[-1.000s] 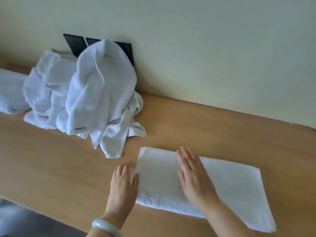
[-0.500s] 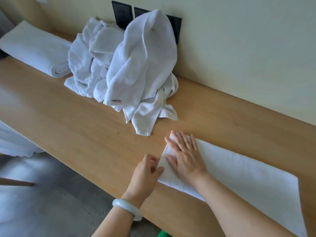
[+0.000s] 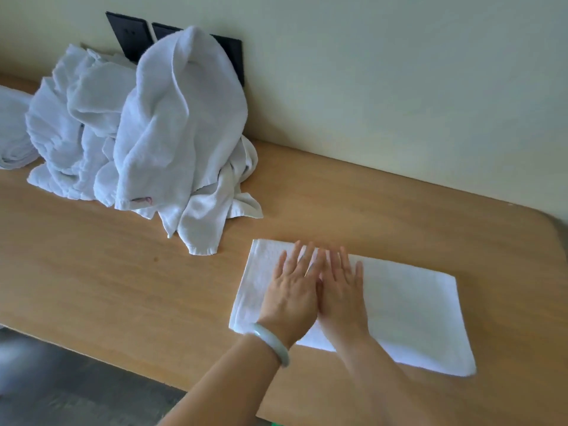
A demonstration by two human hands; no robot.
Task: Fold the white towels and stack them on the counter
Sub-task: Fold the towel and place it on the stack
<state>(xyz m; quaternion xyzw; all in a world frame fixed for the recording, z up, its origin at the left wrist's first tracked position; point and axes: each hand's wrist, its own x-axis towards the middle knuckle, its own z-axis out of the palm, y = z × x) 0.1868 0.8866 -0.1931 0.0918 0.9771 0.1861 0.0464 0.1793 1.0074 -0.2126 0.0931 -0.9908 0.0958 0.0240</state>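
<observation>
— Which step is the person on?

— Smoothing, by the look of it. The towel (image 3: 408,312) lies flat on the counter (image 3: 123,287), near its front edge, folded into a long rectangle. The left hand (image 3: 292,290) and right hand (image 3: 341,293) rest on its left half, side by side and touching, palms down, fingers straight and slightly spread. Neither grips anything; they only press the cloth.

— So the fold isn't finished?

— Probably not. It looks too long for stacking, so one more fold across seems due. That calls for pinching one short end at both corners, lifting it over to meet the other end, and keeping the edges lined up so the layers underneath don't slide.

— And the rest?

— A pile (image 3: 147,133) of crumpled towels sits well apart to the left, against the wall, hiding part of the black sockets (image 3: 129,32). Most of the job looks to be ahead. A pale bracelet (image 3: 273,342) circles the left wrist.
</observation>
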